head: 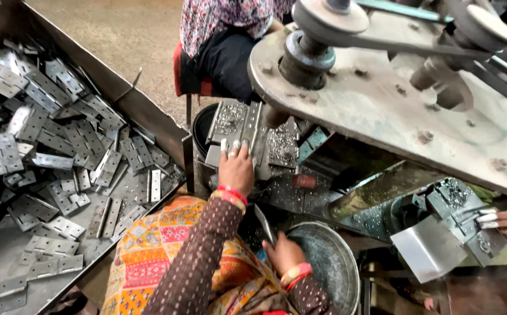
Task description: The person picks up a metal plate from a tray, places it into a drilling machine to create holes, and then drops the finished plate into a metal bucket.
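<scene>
Hinge plate in right hand, left hand at press edge

Two round metal pans, one hinge-filled tray.

Packages: none in view.
Labels: none in view.
Signs: none in view.
Screens: none in view.
</scene>
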